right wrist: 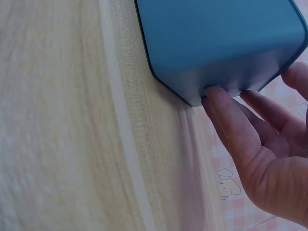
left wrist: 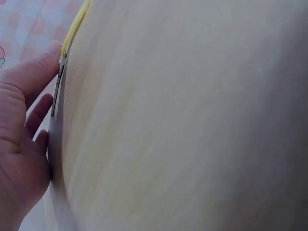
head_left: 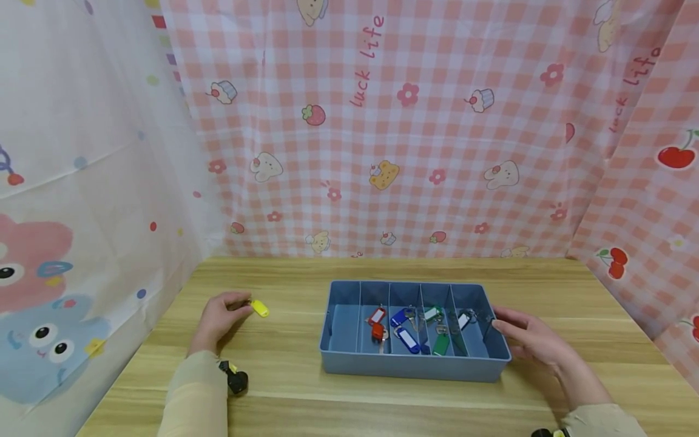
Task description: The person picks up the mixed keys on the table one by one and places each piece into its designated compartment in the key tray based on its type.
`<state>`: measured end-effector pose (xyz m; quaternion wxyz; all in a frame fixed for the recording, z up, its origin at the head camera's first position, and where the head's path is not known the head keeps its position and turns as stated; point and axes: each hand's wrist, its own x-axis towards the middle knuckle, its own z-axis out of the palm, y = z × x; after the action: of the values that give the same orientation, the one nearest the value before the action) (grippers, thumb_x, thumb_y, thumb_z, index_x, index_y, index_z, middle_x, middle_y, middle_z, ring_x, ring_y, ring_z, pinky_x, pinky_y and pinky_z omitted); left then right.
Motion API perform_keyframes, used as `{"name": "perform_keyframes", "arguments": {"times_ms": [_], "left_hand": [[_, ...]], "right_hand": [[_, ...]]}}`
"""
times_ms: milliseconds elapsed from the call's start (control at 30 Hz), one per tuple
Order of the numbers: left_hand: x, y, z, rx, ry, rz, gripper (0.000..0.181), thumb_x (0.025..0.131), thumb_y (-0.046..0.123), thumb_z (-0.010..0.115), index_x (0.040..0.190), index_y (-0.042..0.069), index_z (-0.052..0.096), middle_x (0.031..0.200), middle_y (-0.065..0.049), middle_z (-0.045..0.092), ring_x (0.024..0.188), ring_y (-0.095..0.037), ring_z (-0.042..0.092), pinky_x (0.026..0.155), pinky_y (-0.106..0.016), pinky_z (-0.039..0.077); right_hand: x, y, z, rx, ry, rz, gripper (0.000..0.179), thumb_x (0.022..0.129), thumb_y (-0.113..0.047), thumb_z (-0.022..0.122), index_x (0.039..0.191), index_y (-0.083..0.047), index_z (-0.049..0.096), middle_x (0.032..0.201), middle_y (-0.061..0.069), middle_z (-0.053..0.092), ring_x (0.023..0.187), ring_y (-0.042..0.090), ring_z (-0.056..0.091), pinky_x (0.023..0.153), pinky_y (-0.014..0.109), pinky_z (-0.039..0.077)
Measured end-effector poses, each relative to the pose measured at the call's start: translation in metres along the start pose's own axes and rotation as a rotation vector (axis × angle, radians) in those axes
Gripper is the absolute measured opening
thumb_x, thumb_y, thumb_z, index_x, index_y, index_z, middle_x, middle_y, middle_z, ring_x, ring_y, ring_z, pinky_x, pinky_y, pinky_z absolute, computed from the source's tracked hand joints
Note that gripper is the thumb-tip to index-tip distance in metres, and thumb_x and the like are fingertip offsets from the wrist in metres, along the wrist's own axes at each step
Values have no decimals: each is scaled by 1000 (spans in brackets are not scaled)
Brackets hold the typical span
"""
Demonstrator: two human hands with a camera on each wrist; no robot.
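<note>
My left hand (head_left: 221, 317) is at the left of the table, thumb and fingertips pinching the metal ring end of a key with a yellow key tag (head_left: 260, 308). In the left wrist view the thumb presses on the key (left wrist: 57, 91) beside the tag's yellow edge (left wrist: 77, 24). A blue divided tray (head_left: 415, 366) stands right of centre. My right hand (head_left: 537, 342) touches the tray's right end with extended fingers; in the right wrist view the fingertips (right wrist: 214, 94) lie against its outer end wall (right wrist: 226, 72).
Inside the tray, from its second compartment rightward, lie keys with red tags (head_left: 377, 315), blue tags (head_left: 406, 340), green tags (head_left: 441, 345) and a black tag (head_left: 464, 320). A pink checked cloth (head_left: 355, 139) hangs behind the wooden table (head_left: 284, 388).
</note>
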<state>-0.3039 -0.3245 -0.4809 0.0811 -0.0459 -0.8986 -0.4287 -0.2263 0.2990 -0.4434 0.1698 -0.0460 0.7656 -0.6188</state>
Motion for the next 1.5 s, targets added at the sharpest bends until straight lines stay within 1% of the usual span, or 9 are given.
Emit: {"name": "perform_keyframes", "arguments": {"times_ms": [67, 133, 300, 400, 567, 733, 1033, 1267, 1500], "left_hand": [[0, 0, 1, 19, 10, 6, 36, 90, 11, 74, 121, -6, 67, 120, -24, 63, 111, -39, 61, 91, -39, 52], [0, 1, 1, 37, 22, 13, 33, 90, 10, 74, 118, -6, 69, 118, -24, 64, 110, -39, 61, 92, -43, 51], [-1, 3, 2, 43, 31, -2, 28, 90, 7, 72, 116, -5, 70, 118, -24, 64, 109, -40, 60, 94, -49, 48], [-2, 6, 2, 41, 30, -23, 27, 91, 6, 72, 116, -5, 70, 119, -24, 64, 111, -41, 59, 96, -50, 46], [-1, 6, 3, 46, 44, -41, 25, 90, 6, 72, 114, -3, 72, 118, -23, 65, 111, -41, 58, 98, -51, 45], [-2, 3, 4, 56, 69, -42, 21, 90, 5, 72, 110, -3, 73, 116, -22, 66, 110, -41, 59, 98, -52, 44], [-3, 1, 6, 68, 98, -56, 16, 91, 7, 72, 103, -3, 75, 111, -21, 68, 108, -40, 60, 97, -52, 44], [-5, 4, 7, 51, 97, -82, 16, 92, 9, 71, 102, -3, 75, 110, -21, 68, 107, -40, 60, 96, -52, 44], [-4, 6, 8, 17, 96, -87, 16, 92, 10, 72, 100, -2, 75, 107, -19, 70, 106, -39, 60, 96, -50, 45]], "right_hand": [[0, 0, 0, -3, 1, 2, 67, 105, -21, 50, 150, 15, 16, 151, 39, 23, 119, 22, 55, 89, 42, 54], [0, 1, -1, -10, 3, 6, 67, 105, -21, 50, 150, 15, 17, 151, 39, 23, 119, 22, 55, 89, 42, 54], [0, 0, 0, -8, 0, 3, 67, 105, -21, 51, 150, 15, 17, 150, 39, 24, 118, 22, 55, 89, 42, 54], [0, 0, 0, -4, -2, -1, 67, 105, -21, 51, 150, 15, 16, 150, 40, 24, 117, 21, 55, 89, 42, 54], [0, 0, 0, -12, 10, 8, 68, 105, -22, 51, 150, 15, 17, 150, 40, 24, 117, 21, 56, 89, 41, 54], [0, 1, 0, -1, 5, -8, 67, 105, -20, 51, 150, 16, 16, 149, 40, 24, 114, 18, 57, 88, 41, 54], [0, 1, 0, -13, 8, -2, 67, 105, -22, 51, 149, 16, 18, 150, 40, 25, 116, 22, 57, 88, 41, 54], [0, 2, -1, 9, -1, -1, 68, 105, -22, 50, 150, 15, 16, 151, 40, 22, 115, 20, 57, 88, 41, 54], [0, 2, -1, 12, -3, 5, 68, 105, -23, 51, 150, 15, 15, 151, 39, 22, 115, 20, 58, 89, 41, 54]]}}
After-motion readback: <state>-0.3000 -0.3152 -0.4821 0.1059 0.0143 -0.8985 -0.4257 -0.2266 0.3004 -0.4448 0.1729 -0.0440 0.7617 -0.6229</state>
